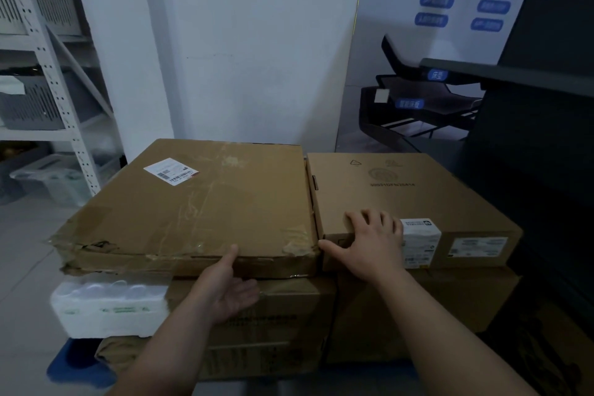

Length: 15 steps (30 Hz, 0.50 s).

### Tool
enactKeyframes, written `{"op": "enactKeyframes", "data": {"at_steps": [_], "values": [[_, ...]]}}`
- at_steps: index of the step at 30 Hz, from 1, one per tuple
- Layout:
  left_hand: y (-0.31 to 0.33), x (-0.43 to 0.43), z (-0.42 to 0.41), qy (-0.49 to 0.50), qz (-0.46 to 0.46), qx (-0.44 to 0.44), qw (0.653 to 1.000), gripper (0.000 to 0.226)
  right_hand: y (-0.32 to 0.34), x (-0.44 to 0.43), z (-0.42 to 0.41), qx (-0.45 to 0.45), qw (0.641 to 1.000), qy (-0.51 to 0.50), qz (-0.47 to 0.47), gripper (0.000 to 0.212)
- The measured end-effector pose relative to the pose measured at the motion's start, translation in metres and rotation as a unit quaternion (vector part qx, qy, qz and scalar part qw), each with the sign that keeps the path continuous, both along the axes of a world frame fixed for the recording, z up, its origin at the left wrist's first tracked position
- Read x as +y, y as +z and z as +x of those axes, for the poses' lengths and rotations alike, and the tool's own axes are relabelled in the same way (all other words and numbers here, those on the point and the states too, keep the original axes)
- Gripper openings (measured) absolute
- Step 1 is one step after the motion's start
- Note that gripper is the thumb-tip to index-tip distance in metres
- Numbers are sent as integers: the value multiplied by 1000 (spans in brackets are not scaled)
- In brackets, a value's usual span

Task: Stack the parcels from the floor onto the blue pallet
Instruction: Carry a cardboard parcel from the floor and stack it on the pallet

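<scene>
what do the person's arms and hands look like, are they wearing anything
The left forearm and right forearm are bare down to the bottom edge of the picture, with no sleeve in view. The left hand and right hand have no gloves. No watch, bracelet or ring shows on the sides visible.

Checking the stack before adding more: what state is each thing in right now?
Worn box: flat on top, near left corner torn.
Right box: flat beside it, intact.
Roll pack: wrapped, beneath the worn box's corner.
Left hand: fingers relaxed, thumb touches worn box's edge.
Right hand: rests over right box's near edge.
Blue pallet: loaded, corner showing.
</scene>
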State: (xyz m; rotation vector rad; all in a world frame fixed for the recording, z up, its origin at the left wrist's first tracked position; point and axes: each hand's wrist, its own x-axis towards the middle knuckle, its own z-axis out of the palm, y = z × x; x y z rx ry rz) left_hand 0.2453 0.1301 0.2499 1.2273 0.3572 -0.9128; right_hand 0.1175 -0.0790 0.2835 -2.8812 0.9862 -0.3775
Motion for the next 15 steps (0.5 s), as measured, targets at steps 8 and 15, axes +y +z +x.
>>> {"op": "enactKeyframes", "data": {"at_steps": [8,15], "values": [[15,-6,-6,-71,-1,-126,989,36,4,-3,14,-35,999,-19,-25,81],[24,-47,17,-6,-44,-299,953,23,7,-36,53,13,1000,-12,10,70]]}}
